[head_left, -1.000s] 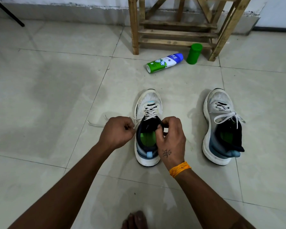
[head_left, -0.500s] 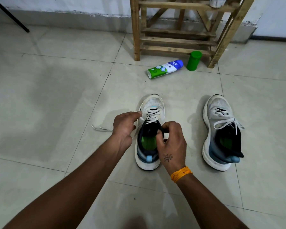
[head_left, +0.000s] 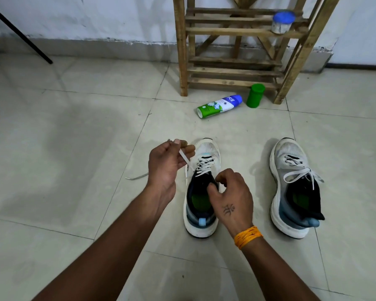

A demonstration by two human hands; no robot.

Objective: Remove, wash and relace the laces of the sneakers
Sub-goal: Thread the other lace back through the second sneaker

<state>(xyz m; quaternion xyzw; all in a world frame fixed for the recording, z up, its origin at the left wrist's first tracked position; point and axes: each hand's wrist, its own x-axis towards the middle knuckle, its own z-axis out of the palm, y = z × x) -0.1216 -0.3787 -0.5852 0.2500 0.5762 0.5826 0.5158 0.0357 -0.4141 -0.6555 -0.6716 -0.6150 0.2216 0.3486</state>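
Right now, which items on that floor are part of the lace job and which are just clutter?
In the job:
- near sneaker, partly unlaced
- its lace, pinched by the left hand
- right hand, gripping that shoe's collar
- second sneaker, lace tied

Lying about:
- spray can on its side
- green cap
- wooden rack
- blue-lidded jar on it

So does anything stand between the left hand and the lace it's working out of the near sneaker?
Nothing visible does. The left hand already pinches the lace, which runs free from its fingers to the eyelets of the near sneaker. The right hand sits at the collar, clear of that stretch.
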